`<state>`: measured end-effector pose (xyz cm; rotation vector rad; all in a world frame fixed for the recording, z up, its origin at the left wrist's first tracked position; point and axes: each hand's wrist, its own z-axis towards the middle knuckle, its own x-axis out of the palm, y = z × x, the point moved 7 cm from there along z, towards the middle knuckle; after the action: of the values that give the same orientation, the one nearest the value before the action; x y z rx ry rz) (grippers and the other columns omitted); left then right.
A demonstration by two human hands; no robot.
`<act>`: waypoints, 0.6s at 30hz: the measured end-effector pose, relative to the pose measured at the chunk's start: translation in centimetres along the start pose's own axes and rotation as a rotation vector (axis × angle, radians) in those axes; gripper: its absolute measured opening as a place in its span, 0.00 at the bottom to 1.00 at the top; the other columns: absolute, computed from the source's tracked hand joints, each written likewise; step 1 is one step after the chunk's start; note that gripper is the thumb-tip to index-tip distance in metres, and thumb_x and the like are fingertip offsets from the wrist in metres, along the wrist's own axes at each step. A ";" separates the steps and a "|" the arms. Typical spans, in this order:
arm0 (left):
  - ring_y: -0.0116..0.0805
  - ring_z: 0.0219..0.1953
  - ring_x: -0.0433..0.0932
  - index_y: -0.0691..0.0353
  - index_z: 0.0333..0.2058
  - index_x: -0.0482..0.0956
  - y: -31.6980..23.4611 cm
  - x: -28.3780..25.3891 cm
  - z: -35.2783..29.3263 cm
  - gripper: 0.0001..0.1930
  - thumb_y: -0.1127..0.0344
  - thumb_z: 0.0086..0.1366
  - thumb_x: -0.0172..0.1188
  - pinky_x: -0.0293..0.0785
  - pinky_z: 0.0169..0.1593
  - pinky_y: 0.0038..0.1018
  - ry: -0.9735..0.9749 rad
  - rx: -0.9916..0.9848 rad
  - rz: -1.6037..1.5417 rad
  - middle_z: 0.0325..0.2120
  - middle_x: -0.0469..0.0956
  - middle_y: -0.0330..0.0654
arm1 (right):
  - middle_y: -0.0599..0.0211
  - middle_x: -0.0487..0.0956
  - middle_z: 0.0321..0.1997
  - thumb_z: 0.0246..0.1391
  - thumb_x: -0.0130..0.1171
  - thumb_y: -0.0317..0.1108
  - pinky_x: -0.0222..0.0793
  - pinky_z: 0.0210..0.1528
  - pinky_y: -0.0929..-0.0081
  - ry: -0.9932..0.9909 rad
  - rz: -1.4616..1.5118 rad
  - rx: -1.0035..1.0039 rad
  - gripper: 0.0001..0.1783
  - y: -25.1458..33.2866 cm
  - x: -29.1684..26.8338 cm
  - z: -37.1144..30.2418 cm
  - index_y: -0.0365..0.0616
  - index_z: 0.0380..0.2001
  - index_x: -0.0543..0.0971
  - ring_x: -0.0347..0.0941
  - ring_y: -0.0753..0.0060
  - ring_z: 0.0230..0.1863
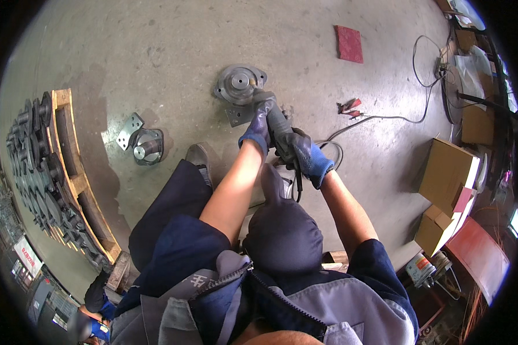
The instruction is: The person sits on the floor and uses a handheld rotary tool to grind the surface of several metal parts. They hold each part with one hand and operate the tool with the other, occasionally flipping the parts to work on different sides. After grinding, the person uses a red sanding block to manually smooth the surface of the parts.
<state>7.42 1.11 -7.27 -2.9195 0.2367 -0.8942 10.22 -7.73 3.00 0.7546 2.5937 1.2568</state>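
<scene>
Both of my gloved hands are wrapped round a dark straight power tool (278, 127), which looks like a die grinder, with a cable trailing from its rear. My left hand (262, 118) grips its front end, close to the metal part. Farther back, around the rear of the body, my right hand (312, 157) is closed. The tool's tip reaches the right side of a grey round flanged metal part (233, 84) on the floor; whether it touches cannot be made out. A flat plate with holes (235, 117) shows at the part's near side, partly hidden by my left hand.
A similar flanged part (148, 150) with a drilled plate lies to the left. Beyond it is a wooden pallet (75, 155) loaded with metal parts. Right are a red square sheet (349, 44), red-handled clamps (349, 108), a cable (394, 119) and cardboard boxes (448, 175). Another person (96, 313) is lower left.
</scene>
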 end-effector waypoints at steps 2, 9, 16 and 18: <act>0.40 0.39 0.76 0.64 0.47 0.71 0.0 -0.7 1.6 0.31 0.40 0.58 0.53 0.73 0.47 0.35 0.018 0.023 -0.026 0.37 0.75 0.45 | 0.60 0.74 0.36 0.49 0.57 0.30 0.74 0.32 0.73 0.041 -0.178 -0.116 0.18 1.2 0.0 0.2 0.37 0.44 0.70 0.74 0.68 0.33; 0.41 0.36 0.76 0.63 0.46 0.70 -1.2 0.6 1.3 0.28 0.45 0.56 0.58 0.75 0.43 0.38 0.037 0.044 -0.079 0.34 0.75 0.44 | 0.60 0.74 0.37 0.48 0.57 0.25 0.75 0.32 0.72 -0.006 0.118 0.071 0.15 0.4 -0.7 1.5 0.36 0.41 0.71 0.74 0.70 0.34; 0.41 0.37 0.77 0.62 0.48 0.69 -0.2 -0.6 1.3 0.28 0.46 0.57 0.58 0.76 0.44 0.38 0.041 -0.013 -0.086 0.36 0.76 0.45 | 0.64 0.74 0.31 0.58 0.50 0.40 0.73 0.27 0.73 -0.027 -0.049 -0.047 0.17 0.4 -0.1 0.8 0.39 0.44 0.69 0.75 0.70 0.26; 0.41 0.37 0.77 0.62 0.49 0.69 0.2 -0.4 0.4 0.29 0.45 0.57 0.58 0.76 0.44 0.38 0.014 0.012 -0.084 0.36 0.76 0.45 | 0.63 0.74 0.31 0.58 0.50 0.40 0.73 0.26 0.73 0.009 -0.480 -0.406 0.16 0.2 0.1 0.0 0.38 0.43 0.70 0.74 0.70 0.25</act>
<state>7.29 1.04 -7.82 -2.9325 0.1091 -0.9243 10.20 -7.55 3.12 0.0475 2.2125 1.5336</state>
